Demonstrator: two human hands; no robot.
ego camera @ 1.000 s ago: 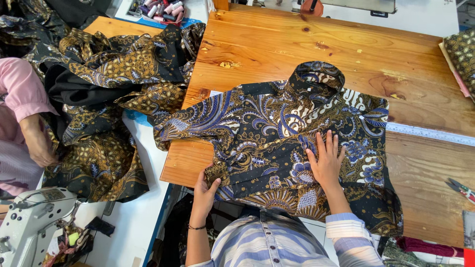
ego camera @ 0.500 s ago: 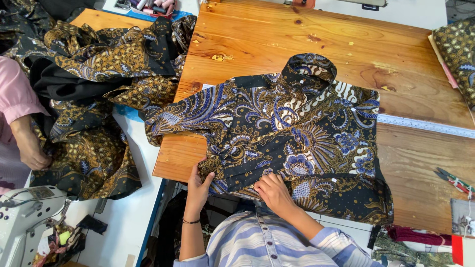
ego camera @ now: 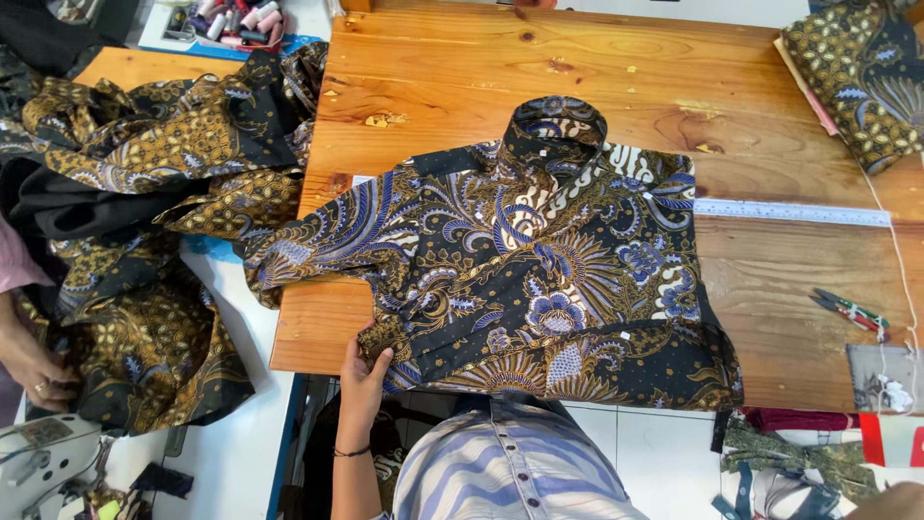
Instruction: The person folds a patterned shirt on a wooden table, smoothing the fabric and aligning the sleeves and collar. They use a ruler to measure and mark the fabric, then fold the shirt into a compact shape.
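Note:
A dark batik shirt (ego camera: 539, 279) with blue and gold paisley lies spread on the wooden table (ego camera: 597, 67), collar away from me, one sleeve stretched left. Its lower part is folded up along the near table edge. My left hand (ego camera: 364, 377) grips the shirt's near left corner at the hem, thumb on top of the cloth. My right hand does not show; only my striped shirt front appears at the bottom.
A metal ruler (ego camera: 789, 212) and small snips (ego camera: 852, 310) lie right of the shirt. Folded batik (ego camera: 857, 77) sits at the far right corner. A pile of brown batik (ego camera: 144, 193) covers the left, another person's hand (ego camera: 34, 368) on it. Thread spools (ego camera: 221, 19), sewing machine (ego camera: 38, 462).
My right hand slid down the shirt from its middle to the near edge, then left the view. My left hand stayed at the hem corner.

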